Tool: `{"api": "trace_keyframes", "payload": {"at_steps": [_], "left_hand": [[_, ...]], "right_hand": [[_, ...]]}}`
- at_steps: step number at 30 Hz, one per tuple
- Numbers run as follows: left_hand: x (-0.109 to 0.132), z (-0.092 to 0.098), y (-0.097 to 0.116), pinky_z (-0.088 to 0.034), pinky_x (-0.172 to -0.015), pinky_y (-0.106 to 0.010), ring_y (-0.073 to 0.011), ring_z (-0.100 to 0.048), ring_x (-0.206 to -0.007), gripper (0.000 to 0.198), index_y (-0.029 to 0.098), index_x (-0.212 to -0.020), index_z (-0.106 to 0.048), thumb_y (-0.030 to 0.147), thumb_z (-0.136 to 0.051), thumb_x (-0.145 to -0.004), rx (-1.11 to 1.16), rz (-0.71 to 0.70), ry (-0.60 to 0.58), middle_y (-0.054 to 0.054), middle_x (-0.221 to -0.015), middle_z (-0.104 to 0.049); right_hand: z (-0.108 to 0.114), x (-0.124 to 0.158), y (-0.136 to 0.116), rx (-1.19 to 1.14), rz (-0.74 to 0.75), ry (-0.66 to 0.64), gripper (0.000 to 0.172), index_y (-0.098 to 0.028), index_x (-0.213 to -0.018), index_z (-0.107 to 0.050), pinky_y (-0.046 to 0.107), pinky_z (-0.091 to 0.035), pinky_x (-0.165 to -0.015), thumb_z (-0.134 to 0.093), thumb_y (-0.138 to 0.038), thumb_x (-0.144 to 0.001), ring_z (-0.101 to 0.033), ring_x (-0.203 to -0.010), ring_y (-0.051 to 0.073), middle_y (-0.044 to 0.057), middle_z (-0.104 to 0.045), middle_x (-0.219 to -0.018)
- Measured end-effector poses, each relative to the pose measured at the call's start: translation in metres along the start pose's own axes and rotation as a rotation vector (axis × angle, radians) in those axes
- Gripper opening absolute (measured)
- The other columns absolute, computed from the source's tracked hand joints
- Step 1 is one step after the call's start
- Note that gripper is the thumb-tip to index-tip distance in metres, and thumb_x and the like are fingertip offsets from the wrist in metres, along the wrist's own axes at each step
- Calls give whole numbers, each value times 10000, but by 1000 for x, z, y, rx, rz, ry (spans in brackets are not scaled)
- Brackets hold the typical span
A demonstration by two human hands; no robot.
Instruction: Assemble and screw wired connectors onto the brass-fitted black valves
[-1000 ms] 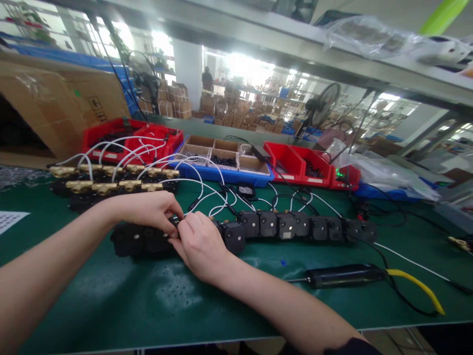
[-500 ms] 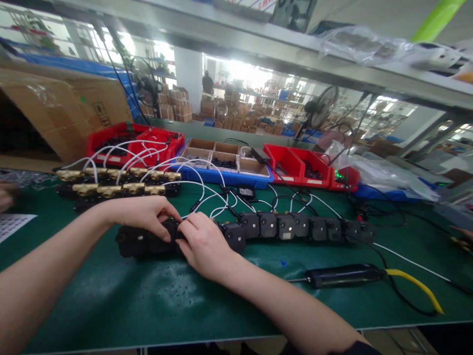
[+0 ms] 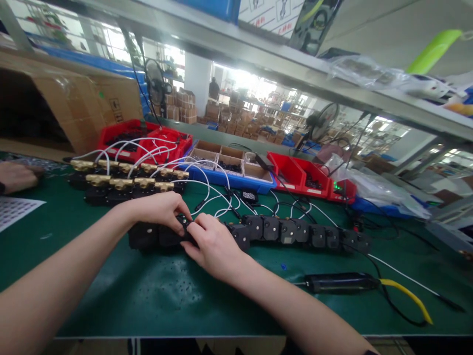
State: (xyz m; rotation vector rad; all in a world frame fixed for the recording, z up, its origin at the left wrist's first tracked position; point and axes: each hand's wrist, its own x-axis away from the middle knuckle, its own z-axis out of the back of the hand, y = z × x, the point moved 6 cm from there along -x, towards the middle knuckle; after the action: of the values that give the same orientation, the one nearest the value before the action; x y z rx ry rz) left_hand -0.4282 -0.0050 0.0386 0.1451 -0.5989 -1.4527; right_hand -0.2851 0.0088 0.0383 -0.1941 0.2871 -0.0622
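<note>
Through my feed, my left hand (image 3: 159, 209) pinches a small black plastic part (image 3: 184, 221); my right hand (image 3: 215, 242) curls just right of it, its hold hidden. Below, blocky black plastic housings (image 3: 147, 238) run left to right.

Small black part (image 3: 184, 220): bright spot on top, pinched in left hand (image 3: 160, 207), right hand (image 3: 216, 244) fingertips against it, detail too small to tell | black box-shaped housings (image 3: 148, 235): angular, several with a pale round dot on front, lined in a row across green work surface (image 3: 166, 305), middle partly hidden
</note>
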Motion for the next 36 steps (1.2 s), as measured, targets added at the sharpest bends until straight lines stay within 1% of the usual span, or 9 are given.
{"api": "trace_keyframes", "payload": {"at_steps": [4, 9, 13, 18, 22, 26, 28, 31, 36], "left_hand": [[-3, -3, 2, -277, -513, -220, -125, -441, -569, 361, 221, -982, -808, 345, -755, -647, 26, -70, -26, 53, -572, -465], [-4, -2, 8, -290, -520, -223, -121, -438, -559, 300, 201, -922, -813, 333, -761, -658, 52, -103, -11, 41, -587, -566], [-4, -1, 9, -295, -515, -227, -122, -432, -543, 331, 201, -937, -812, 338, -774, -638, 29, -111, -3, 42, -568, -532], [-5, -1, 9, -294, -513, -223, -126, -464, -556, 345, 185, -952, -808, 340, -754, -648, -31, -120, 6, 42, -567, -470], [-4, 1, 12, -301, -518, -221, -133, -482, -568, 341, 187, -957, -806, 341, -747, -659, -59, -122, 7, 35, -580, -510], [-3, 2, 15, -305, -516, -228, -128, -462, -548, 304, 198, -925, -813, 325, -747, -656, -65, -118, 18, 35, -570, -544], [-3, 2, 16, -300, -512, -231, -125, -447, -537, 278, 203, -902, -815, 308, -736, -657, -66, -124, 20, 38, -557, -534], [-4, 1, 15, -301, -514, -233, -125, -441, -536, 286, 204, -901, -814, 331, -746, -654, -61, -122, 11, 39, -554, -534], [-5, 2, 13, -294, -512, -237, -129, -444, -541, 334, 194, -909, -812, 383, -756, -640, -46, -130, 16, 37, -548, -506]], "right_hand": [[5, -6, 0, 24, -3, -53, 127, -99, -997, -660, 319, -505, -835, -581, -196, -979, -591, -958, 228, 111, -619, -1043], [5, -7, -8, 194, 119, -44, 88, -109, -999, -657, 307, -486, -724, -581, -128, -960, -600, -889, 229, 110, -633, -961], [-2, 1, -5, 213, 10, 92, 111, -134, -897, -650, 303, -466, -664, -590, -189, -974, -614, -793, 217, 87, -635, -869], [-13, 8, -4, 84, -182, 219, 128, -153, -851, -617, 291, -454, -658, -595, -195, -970, -632, -759, 199, 55, -647, -815], [-12, 5, -4, 35, -269, 151, 102, -147, -861, -620, 286, -464, -675, -610, -183, -956, -644, -772, 200, 58, -654, -830], [-3, -4, -9, 141, -135, -52, 84, -125, -936, -648, 306, -471, -676, -566, -125, -956, -651, -804, 231, 101, -663, -878], [1, -7, -10, 173, -59, -109, 83, -120, -961, -649, 305, -461, -651, -568, -107, -944, -645, -779, 231, 107, -664, -876], [1, -8, -7, 158, -36, -101, 61, -126, -961, -642, 305, -462, -653, -583, -127, -944, -644, -777, 229, 97, -667, -877], [-17, 2, -1, 126, -166, 22, 104, -112, -964, -596, 319, -499, -761, -518, -172, -999, -649, -878, 226, 107, -657, -931]]}}
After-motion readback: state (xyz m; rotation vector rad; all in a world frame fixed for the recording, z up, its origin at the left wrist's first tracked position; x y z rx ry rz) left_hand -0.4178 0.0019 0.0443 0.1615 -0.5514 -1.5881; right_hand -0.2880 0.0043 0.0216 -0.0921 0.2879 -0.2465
